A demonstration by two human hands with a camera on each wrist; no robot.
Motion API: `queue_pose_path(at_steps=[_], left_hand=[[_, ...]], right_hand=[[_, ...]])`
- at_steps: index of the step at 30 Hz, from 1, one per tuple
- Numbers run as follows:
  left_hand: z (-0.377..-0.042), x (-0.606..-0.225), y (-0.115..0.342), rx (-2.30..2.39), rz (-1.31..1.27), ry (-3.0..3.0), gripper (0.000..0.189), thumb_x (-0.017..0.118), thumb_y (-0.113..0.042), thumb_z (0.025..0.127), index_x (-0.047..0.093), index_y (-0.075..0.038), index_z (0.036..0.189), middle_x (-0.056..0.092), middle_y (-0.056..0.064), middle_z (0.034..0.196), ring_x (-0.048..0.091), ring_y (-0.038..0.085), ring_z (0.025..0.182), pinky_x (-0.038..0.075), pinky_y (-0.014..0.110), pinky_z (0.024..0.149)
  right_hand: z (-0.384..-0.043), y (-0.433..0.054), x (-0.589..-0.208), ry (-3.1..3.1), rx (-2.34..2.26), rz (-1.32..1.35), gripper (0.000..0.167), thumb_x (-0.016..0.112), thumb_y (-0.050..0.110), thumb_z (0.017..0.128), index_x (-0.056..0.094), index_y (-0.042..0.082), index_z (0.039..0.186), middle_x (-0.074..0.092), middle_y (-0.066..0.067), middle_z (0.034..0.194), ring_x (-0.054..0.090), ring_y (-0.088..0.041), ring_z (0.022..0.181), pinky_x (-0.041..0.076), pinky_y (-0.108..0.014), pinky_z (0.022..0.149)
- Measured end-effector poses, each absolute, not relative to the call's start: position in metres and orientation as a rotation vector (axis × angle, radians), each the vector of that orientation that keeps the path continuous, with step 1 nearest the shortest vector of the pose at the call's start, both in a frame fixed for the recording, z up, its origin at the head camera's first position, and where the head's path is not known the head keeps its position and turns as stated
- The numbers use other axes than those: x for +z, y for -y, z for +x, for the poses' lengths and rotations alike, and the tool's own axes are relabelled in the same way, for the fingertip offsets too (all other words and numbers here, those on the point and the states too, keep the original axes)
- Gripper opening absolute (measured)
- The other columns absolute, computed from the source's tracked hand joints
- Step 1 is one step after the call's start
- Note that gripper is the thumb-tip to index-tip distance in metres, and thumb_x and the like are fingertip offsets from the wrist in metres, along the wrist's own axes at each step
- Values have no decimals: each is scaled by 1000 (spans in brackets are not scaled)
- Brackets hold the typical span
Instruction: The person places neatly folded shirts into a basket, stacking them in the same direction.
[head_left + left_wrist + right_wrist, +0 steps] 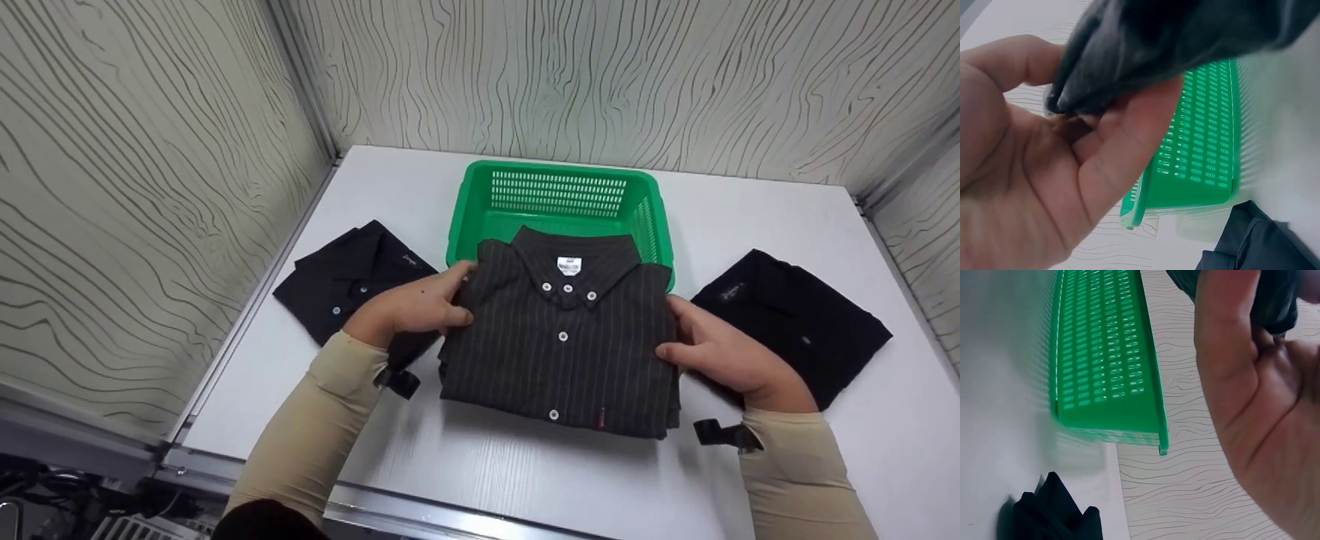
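Observation:
A folded dark pinstriped shirt [562, 360] with white buttons and a white collar label is held up between both hands, above the table. My left hand [420, 304] grips its left edge, thumb on the front and fingers behind. At the opposite edge my right hand [720, 349] pinches the cloth the same way. Behind the shirt stands a green plastic basket [559, 169]; the shirt's upper part hides the basket's near side. In the left wrist view the shirt [1129, 62] is a blurred dark fold between thumb and fingers.
A folded black shirt [337, 277] lies on the white table [480, 480] to the left, partly behind the left hand. Another folded black garment [802, 322] lies to the right, beside the right hand. Patterned panels [570, 82] enclose the back and sides.

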State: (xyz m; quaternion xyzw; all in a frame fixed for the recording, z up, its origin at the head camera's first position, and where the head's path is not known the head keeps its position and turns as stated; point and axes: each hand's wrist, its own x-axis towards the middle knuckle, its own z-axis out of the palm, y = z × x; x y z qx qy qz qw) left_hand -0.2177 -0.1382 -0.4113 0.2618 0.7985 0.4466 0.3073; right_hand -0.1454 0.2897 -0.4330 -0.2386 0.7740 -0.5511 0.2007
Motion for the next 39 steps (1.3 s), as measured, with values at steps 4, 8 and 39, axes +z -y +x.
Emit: queue_pose_path(at_steps=[4, 8, 39], left_hand=[[-222, -411, 137, 1257, 684, -2108, 88, 58, -2, 88, 11, -17, 160, 51, 15, 137, 57, 24, 118, 48, 39, 97], [-226, -411, 136, 1356, 651, -2088, 88, 53, 4, 89, 8, -21, 160, 51, 16, 136, 58, 26, 116, 51, 43, 94], [-270, -420, 112, 1406, 542, -2559, 48, 49, -1, 89, 51, -7, 137, 42, 11, 138, 43, 23, 121, 37, 38, 104]], right_hand=[[-149, -287, -432, -2236, -1561, -605, 59, 52, -11, 95, 29, -3, 148, 62, -25, 117, 67, -21, 91, 57, -32, 70], [-154, -282, -430, -2306, -1603, -536, 62, 49, -12, 95, 29, -2, 152, 60, -26, 123, 69, -23, 92, 59, -35, 71], [-227, -264, -407, -2902, -1180, -153, 39, 44, 11, 104, 53, -4, 138, 64, -26, 124, 62, -35, 104, 49, -52, 87]])
